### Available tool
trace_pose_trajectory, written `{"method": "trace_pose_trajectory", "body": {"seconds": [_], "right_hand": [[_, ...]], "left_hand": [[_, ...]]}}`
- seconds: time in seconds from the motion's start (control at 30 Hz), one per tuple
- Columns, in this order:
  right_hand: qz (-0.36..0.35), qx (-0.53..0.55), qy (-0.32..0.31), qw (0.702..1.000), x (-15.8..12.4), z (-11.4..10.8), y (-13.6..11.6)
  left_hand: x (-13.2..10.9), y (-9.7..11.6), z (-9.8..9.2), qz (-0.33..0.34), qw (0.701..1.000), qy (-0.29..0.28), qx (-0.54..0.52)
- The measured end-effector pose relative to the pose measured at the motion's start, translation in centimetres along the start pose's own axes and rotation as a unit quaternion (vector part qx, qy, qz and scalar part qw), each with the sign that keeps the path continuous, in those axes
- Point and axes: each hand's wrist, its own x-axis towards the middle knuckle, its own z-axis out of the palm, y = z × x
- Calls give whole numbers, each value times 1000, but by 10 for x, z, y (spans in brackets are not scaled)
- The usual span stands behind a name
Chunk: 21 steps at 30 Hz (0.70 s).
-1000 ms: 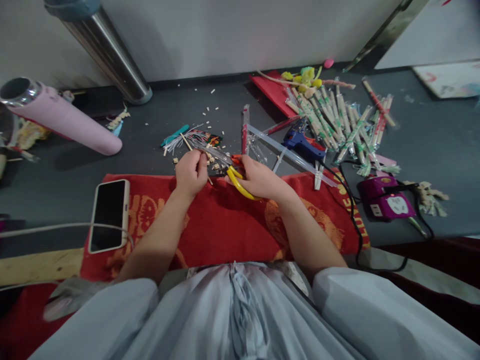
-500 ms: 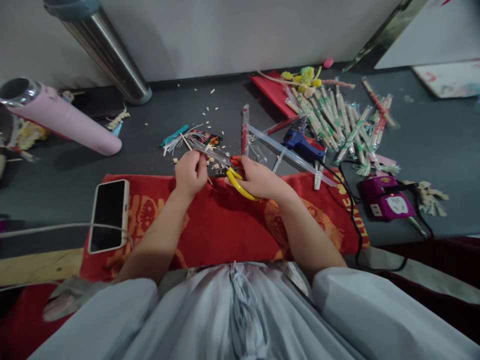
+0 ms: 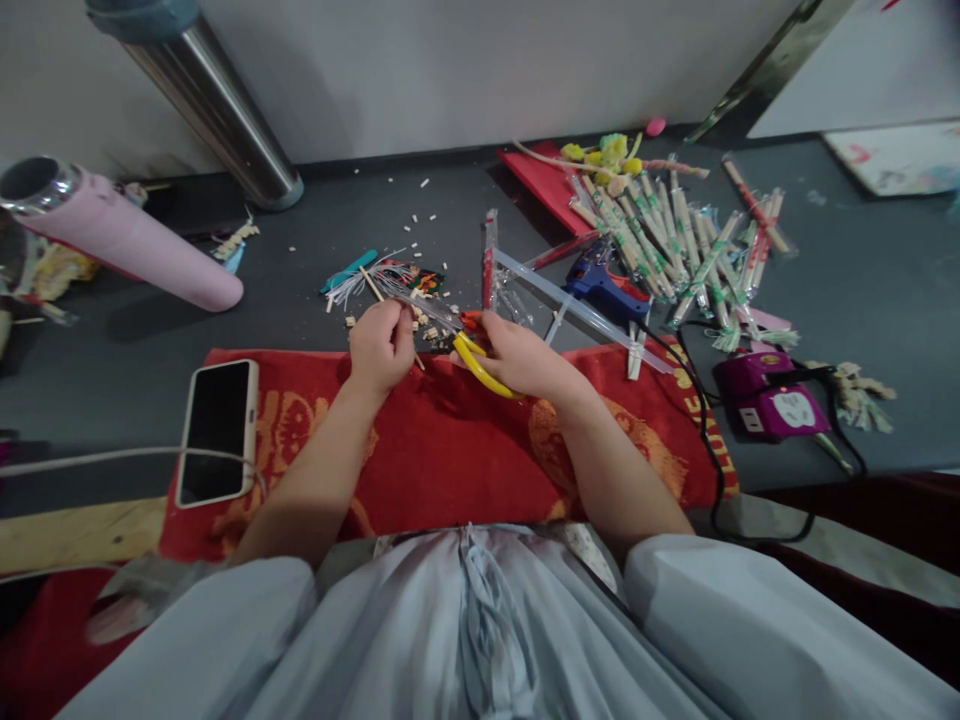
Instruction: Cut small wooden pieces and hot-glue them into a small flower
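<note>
My left hand (image 3: 381, 345) is closed in a pinch around a thin wooden stick (image 3: 370, 284), which slants past the fingers above and below. My right hand (image 3: 521, 355) is wrapped round the yellow handle of what look like scissors (image 3: 481, 372), with an orange part showing near the fingertips. A greyish, shiny length runs from the scissors towards the left fingertips; whether it is blade or clear plastic I cannot tell. Small cut pale pieces (image 3: 431, 328) lie just beyond the hands. Behind them rest a teal pen-like item (image 3: 351, 271) and a bunch of white strands (image 3: 356, 290).
A red towel (image 3: 450, 470) lies under my forearms, with a phone (image 3: 217, 432) at its left. Right of the hands are clear glue sticks (image 3: 592, 318), a blue glue gun (image 3: 604, 288), wrapped stick bundles (image 3: 675, 235) and a purple power block (image 3: 776, 395). A pink bottle (image 3: 142, 240) leans left.
The scissors' yellow handles look slightly closer together than before. Both hands stay in nearly the same place, and nothing else has visibly moved.
</note>
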Motion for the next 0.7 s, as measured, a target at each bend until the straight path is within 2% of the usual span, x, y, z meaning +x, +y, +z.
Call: {"method": "trace_pose_trajectory", "body": {"seconds": [0.2,0.4,0.7], "right_hand": [[-4,-58,-2,998,0,-3,-5],[15,-71,5,997,-3,-4,-12],[32,-68,23,997,-5,-5,-19]], "left_hand": [[0,-1,1,-19,1000,-8,-5],[-1,0,1,-48,999,-4,-20],[2,12,-4,-101,991,-5,-93]]}}
